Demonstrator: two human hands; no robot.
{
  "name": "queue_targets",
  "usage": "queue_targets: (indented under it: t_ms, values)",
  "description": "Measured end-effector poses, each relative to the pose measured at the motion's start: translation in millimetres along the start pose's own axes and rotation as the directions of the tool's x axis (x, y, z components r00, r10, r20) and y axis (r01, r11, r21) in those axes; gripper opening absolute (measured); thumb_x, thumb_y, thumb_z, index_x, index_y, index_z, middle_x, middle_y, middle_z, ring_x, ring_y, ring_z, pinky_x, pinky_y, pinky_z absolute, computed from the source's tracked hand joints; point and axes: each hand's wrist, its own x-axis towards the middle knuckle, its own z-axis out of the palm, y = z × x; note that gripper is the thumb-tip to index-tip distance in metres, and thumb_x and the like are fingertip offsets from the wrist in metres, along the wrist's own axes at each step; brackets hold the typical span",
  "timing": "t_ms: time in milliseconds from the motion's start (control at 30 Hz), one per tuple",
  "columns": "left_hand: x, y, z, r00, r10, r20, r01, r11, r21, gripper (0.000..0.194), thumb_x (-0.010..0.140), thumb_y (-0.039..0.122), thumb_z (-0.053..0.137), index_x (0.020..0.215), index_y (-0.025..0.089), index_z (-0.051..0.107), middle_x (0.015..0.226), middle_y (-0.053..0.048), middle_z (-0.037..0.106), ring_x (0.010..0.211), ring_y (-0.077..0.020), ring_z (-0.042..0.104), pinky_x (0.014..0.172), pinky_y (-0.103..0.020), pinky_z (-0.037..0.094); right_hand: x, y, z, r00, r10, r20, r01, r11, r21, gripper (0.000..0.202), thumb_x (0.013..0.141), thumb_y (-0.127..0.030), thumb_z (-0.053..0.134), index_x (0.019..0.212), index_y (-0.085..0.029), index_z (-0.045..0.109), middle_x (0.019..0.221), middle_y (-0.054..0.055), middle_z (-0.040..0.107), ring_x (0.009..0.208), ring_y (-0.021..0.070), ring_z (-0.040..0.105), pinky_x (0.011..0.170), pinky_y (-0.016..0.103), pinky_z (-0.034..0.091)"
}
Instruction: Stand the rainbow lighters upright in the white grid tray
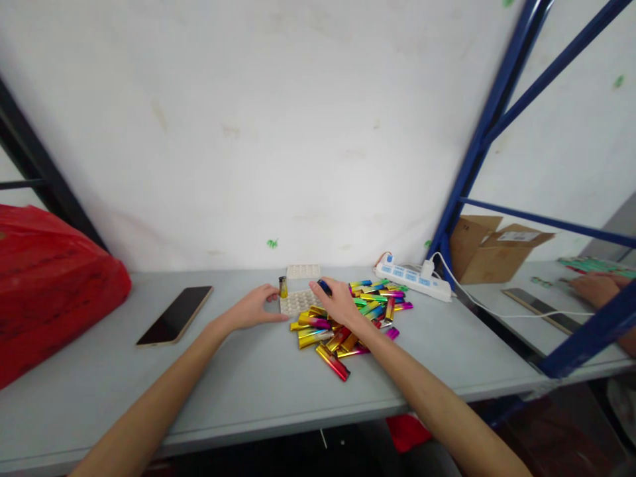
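Observation:
A white tray with rows of round cells (297,302) lies flat on the table between my hands. One yellow lighter with a dark top (283,287) stands upright at its back left corner. My left hand (256,308) is beside that lighter, thumb and fingers apart, with nothing between them. Over the tray's right side, my right hand (338,301) is closed on a lighter (324,287); only its dark blue end shows past the fingers. Shiny lighters in gold, red, green, blue and purple lie in a heap (318,336) beneath and around my right hand.
A second white tray (303,271) rests by the wall. A phone (175,317) and red plastic bag (54,285) are at left. At right are a power strip (415,281), blue rack post (472,159), cardboard box (489,252) and another person's hand (596,286).

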Motion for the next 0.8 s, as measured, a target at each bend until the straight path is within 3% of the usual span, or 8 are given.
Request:
queue_targets:
  t_ms: [133, 333, 500, 667, 800]
  values:
    - [0.6, 1.2, -0.1, 1.0, 0.017, -0.016, -0.018, 1.0, -0.003, 0.063, 0.065, 0.065, 0.073, 0.103, 0.015, 0.068, 0.096, -0.007, 0.065, 0.088, -0.0251, 0.061, 0.08, -0.032, 0.048, 0.5, 0.6, -1.1, 0.994, -0.054, 0.097, 0.054, 0.999, 0.0, 0.034, 0.105, -0.042, 0.03, 0.091, -0.021, 0.053, 0.077, 0.0, 0.056, 0.072, 0.0152, 0.053, 0.068, 0.026, 0.036]
    - [1.1, -0.2, 1.5, 0.999, 0.029, -0.021, -0.029, 1.0, 0.011, 0.064, 0.065, 0.069, 0.071, 0.099, 0.015, 0.067, 0.093, -0.006, 0.063, 0.086, -0.0244, 0.059, 0.078, -0.032, 0.047, 13.1, -3.7, 2.8, 0.949, -0.244, 0.198, 0.274, 0.951, -0.141, 0.035, 0.106, -0.04, 0.032, 0.089, -0.02, 0.055, 0.089, 0.005, 0.059, 0.087, 0.0175, 0.054, 0.082, 0.028, 0.039]
    - [-0.1, -1.2, 3.6, 0.999, 0.036, -0.035, -0.036, 0.999, -0.007, 0.064, 0.064, 0.069, 0.071, 0.1, 0.016, 0.068, 0.092, -0.006, 0.064, 0.086, -0.0249, 0.059, 0.079, -0.032, 0.047, 36.7, -6.0, 18.8, 0.936, -0.218, 0.277, 0.273, 0.945, -0.181, 0.031, 0.104, -0.044, 0.039, 0.095, -0.02, 0.056, 0.075, 0.001, 0.061, 0.072, 0.0161, 0.056, 0.071, 0.026, 0.036]
    - [-1.1, -3.4, 5.8, 0.999, 0.028, -0.039, -0.028, 1.0, 0.002, 0.064, 0.066, 0.069, 0.071, 0.1, 0.015, 0.068, 0.096, -0.008, 0.065, 0.089, -0.0255, 0.059, 0.081, -0.034, 0.048, 50.6, 2.8, 43.5, 0.908, -0.179, 0.38, 0.262, 0.948, -0.179, 0.021, 0.102, -0.037, 0.049, 0.101, -0.018, 0.056, 0.074, 0.002, 0.065, 0.072, 0.0168, 0.062, 0.068, 0.025, 0.037]
    - [-0.7, -3.8, 5.7, 0.999, 0.037, -0.016, -0.037, 0.999, 0.016, 0.062, 0.069, 0.07, 0.069, 0.1, 0.016, 0.067, 0.095, -0.008, 0.063, 0.089, -0.0247, 0.058, 0.081, -0.034, 0.047, 49.4, 10.2, 48.7, 0.888, -0.147, 0.435, 0.261, 0.941, -0.214, 0.019, 0.103, -0.033, 0.047, 0.106, -0.016, 0.055, 0.083, 0.006, 0.07, 0.079, 0.0183, 0.066, 0.069, 0.026, 0.04]
